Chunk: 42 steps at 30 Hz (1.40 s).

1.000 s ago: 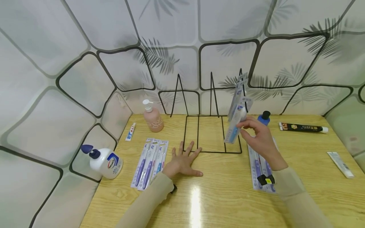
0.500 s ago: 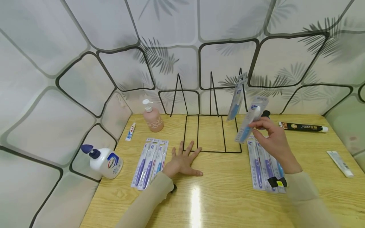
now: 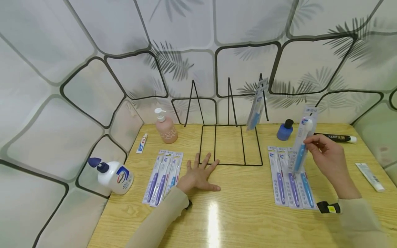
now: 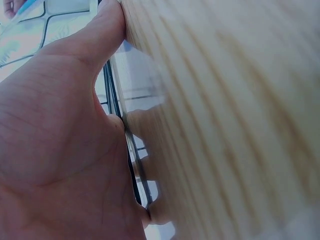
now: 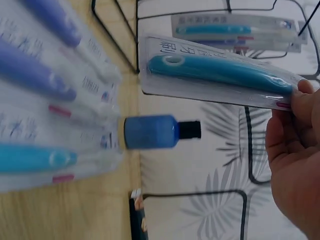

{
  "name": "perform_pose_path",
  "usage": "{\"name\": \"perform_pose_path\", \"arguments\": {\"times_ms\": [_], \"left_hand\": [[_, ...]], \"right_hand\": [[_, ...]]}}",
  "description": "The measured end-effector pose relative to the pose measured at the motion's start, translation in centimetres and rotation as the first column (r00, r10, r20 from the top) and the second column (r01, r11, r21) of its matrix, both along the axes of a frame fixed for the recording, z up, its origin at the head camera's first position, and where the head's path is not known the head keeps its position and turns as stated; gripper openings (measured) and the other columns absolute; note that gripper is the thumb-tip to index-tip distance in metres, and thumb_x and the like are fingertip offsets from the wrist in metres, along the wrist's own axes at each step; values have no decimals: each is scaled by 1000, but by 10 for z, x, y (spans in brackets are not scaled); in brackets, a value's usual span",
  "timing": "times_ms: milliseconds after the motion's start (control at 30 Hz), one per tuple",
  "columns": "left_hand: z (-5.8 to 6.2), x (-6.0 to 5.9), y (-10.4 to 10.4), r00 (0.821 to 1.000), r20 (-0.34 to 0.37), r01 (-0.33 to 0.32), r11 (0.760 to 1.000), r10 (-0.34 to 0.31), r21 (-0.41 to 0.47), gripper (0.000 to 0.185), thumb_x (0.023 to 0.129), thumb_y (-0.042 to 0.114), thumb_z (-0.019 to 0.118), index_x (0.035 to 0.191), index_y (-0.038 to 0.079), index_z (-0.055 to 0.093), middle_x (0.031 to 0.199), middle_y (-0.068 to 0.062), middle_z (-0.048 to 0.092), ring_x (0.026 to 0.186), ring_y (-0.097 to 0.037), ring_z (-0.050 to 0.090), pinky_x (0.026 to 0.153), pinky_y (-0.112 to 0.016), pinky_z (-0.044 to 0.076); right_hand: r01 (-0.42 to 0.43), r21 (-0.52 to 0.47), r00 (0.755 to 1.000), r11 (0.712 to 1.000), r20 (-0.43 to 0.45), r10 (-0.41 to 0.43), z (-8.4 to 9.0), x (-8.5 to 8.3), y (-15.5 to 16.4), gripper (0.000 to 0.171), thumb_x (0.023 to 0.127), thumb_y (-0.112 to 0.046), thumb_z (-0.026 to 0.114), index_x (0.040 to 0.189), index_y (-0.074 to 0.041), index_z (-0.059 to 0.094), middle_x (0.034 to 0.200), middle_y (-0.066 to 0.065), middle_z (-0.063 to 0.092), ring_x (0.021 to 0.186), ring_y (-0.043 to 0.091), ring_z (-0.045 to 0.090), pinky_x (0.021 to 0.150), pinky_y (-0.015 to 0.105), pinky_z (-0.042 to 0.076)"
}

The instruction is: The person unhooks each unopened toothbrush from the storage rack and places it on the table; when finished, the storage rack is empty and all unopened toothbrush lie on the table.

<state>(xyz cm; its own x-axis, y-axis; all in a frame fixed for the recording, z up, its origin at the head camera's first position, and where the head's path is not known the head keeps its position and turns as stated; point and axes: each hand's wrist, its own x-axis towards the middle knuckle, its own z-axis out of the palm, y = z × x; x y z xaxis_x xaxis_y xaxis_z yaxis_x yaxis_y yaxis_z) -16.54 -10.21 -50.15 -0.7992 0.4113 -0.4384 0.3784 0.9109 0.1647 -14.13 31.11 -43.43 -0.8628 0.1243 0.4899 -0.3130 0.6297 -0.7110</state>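
- Our right hand (image 3: 327, 156) pinches a blister-packed blue toothbrush (image 3: 302, 141), upright above the right half of the wooden bench (image 3: 248, 213).
- Our left hand (image 3: 198, 175) lies flat, fingers spread, at the front edge of the black wire rack (image 3: 231, 144).
- Three packed toothbrushes (image 3: 289, 177) lie beneath the held one.
- A small blue bottle with a black cap (image 3: 285, 130) stands toward the back edge.

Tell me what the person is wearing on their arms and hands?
Long beige sleeves cover both arms to the wrists. The right wrist wears a black strap with a small yellow mark; something black peeks out at the left cuff. The left hand and right hand are bare: no gloves.
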Motion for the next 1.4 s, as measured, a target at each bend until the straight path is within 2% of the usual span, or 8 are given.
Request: {"name": "perform_pose_path", "arguments": {"times_ms": [200, 333, 433, 667, 833, 1133, 1267, 1400], "left_hand": [[-1, -1, 0, 1000, 7, -6, 1000, 6, 4, 108, 80, 83, 59, 162, 45, 0, 171, 3, -19, 155, -44, -20, 118, -76, 4], [-2, -1, 0, 1000, 16, -15, 1000, 15, 14, 107, 81, 81, 61, 162, 44, 1, 172, 3, -18, 155, -44, -20, 118, -75, 3], [-4, -2, 0, 999, 28, -21, 1000, 20, 19, 107, 81, 80, 61, 162, 45, 0, 171, 4, -20, 155, -43, -22, 119, -75, 0], [-9, -5, -2, 999, 42, -33, 999, 32, 25, 108, 80, 81, 62, 161, 48, -2, 170, 7, -23, 154, -41, -26, 119, -75, -3], [-5, -3, -1, 1000, 24, -17, 1000, 17, 8, 108, 80, 82, 60, 161, 46, -1, 171, 5, -22, 154, -43, -24, 118, -76, 0], [0, 0, 0, 1000, 9, -1, 1000, 1, 9, 107, 81, 82, 58, 162, 44, 0, 171, 3, -20, 155, -44, -22, 118, -76, 1], [0, 0, 1, 1000, 13, -4, 1000, 4, 13, 107, 81, 82, 59, 162, 45, 0, 171, 4, -21, 155, -43, -22, 118, -76, 0], [1, 0, 1, 1000, 19, -5, 1000, 5, 10, 107, 82, 82, 59, 162, 45, -1, 171, 3, -21, 155, -44, -22, 118, -76, 1]], "right_hand": [[24, 82, 986, 996, 164, -38, -9, 5, 28, 11, 99, -3, 62, 110, 0, 65, 89, -26, 59, 74, -16, 53, 64, 4, 46], [-5, 173, 953, 985, 300, -48, -15, 8, 43, 15, 100, -6, 61, 113, 1, 64, 91, 2, 69, 70, -10, 54, 57, 13, 47], [-43, 219, 922, 975, 385, -45, -20, 10, 52, 15, 100, -5, 60, 112, 3, 64, 93, 16, 70, 67, -5, 54, 55, 18, 47], [-124, 258, 849, 958, 528, -32, -38, 10, 65, 18, 102, -7, 55, 112, 6, 62, 90, 15, 67, 68, 2, 50, 55, 25, 44], [-171, 250, 790, 953, 613, -19, -47, 7, 67, 21, 101, -6, 53, 113, 9, 62, 87, 14, 65, 72, 12, 52, 57, 26, 43], [-184, 232, 732, 955, 681, -24, -56, 1, 70, 23, 98, -4, 55, 114, 12, 61, 101, 28, 64, 86, 28, 59, 67, 30, 46], [-180, 234, 721, 955, 693, -33, -58, 1, 70, 22, 98, -5, 55, 113, 11, 61, 100, 27, 64, 86, 29, 58, 68, 31, 46], [-179, 261, 723, 948, 689, -53, -58, 1, 70, 21, 98, -7, 57, 109, 10, 62, 93, 22, 64, 82, 27, 58, 66, 30, 44]]}}
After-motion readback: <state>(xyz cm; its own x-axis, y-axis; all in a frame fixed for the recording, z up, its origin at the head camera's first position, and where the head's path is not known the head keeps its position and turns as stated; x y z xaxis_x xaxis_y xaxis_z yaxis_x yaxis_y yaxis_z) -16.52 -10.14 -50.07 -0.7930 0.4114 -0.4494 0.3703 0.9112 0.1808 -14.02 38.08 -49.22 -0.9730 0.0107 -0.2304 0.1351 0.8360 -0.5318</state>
